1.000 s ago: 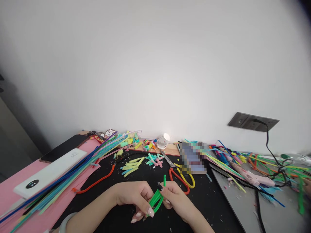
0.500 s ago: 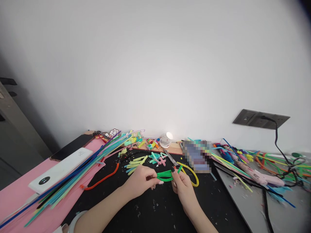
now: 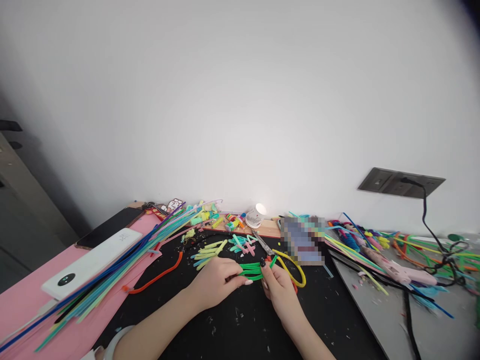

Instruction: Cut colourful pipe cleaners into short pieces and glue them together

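Between the two hands, above the black mat (image 3: 225, 325), runs a small bundle of green fuzzy stems (image 3: 252, 271), gripped at both ends and roughly level. The left hand (image 3: 217, 282) pinches its end between thumb and forefinger, the other fingers curled behind and partly hidden. The right hand (image 3: 279, 290) presses its thumb (dark-nailed) over the opposite end, and one green tip sticks up past that thumb. Whether this is one stem folded back and forth or several laid together, I cannot tell.

The step in hand looks like shaping or evening up the green lengths. As I judge it, the next move calls for a firm left pinch, so that the strands stay side by side while the right fingertips adjust the loose tip.

Just beyond the right hand lie scissors (image 3: 264, 245), their yellow handle loop (image 3: 300, 270) curving out beside it. Near the left hand are cut yellow-green pieces (image 3: 210, 251), with aqua pieces (image 3: 236, 243) and pink pieces (image 3: 248, 247) behind the green bundle. Farther back a paper cup (image 3: 257, 215) stands near the wall. Out to the left, an orange-red stem (image 3: 161, 280) lies bent; past it, long stems (image 3: 123, 272) run beside a white power bank (image 3: 92, 262). Well to the right, a pink glue gun (image 3: 397, 272) lies among more stems.
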Demonstrator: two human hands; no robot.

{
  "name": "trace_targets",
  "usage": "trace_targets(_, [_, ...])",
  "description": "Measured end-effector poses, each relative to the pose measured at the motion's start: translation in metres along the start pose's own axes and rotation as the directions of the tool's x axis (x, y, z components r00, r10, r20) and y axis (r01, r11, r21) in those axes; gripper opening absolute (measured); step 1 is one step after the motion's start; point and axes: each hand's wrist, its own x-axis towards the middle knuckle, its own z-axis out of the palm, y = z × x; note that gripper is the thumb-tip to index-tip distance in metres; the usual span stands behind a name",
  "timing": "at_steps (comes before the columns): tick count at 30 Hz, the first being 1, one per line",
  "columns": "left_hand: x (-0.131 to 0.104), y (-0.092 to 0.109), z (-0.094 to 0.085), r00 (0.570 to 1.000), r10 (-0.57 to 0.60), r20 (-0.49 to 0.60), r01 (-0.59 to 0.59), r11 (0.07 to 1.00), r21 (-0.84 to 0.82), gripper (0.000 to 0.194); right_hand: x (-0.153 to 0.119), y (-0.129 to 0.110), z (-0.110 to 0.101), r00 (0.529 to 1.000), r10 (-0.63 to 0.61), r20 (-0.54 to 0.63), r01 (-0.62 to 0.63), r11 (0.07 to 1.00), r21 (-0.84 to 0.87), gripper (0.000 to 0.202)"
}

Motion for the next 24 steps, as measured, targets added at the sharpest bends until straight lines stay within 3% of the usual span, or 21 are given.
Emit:
trace_targets(7, [-0.0004,-0.0012,0.0014,1.000,-0.021,0.000,0.021,0.998,-0.067,0.040,0.0014,-0.0021,0.0002,0.999,0.033,-0.001,-0.033,0.999,0.013,0.049])
trace_targets(13, [-0.0005,-0.0027,0.0032,1.000,0.027,-0.003,-0.027,0.999,-0.046,0.040,-0.0003,-0.0063,0.0018,0.999,0.042,-0.024,-0.041,0.999,0.012,0.049])
trace_targets(19, [-0.0024,-0.0055,0.0027,0.995,0.098,-0.012,-0.096,0.989,0.115,0.037,0.0004,-0.0070,0.0001,1.000,0.006,-0.030,-0.008,0.998,-0.057,0.049])
trace_targets(24, [-0.0031,-0.0053,-0.0025,0.998,-0.024,-0.054,0.031,0.991,0.133,0.040,0.0008,-0.0062,-0.0043,0.998,-0.059,-0.028,0.054,0.985,-0.164,0.047])
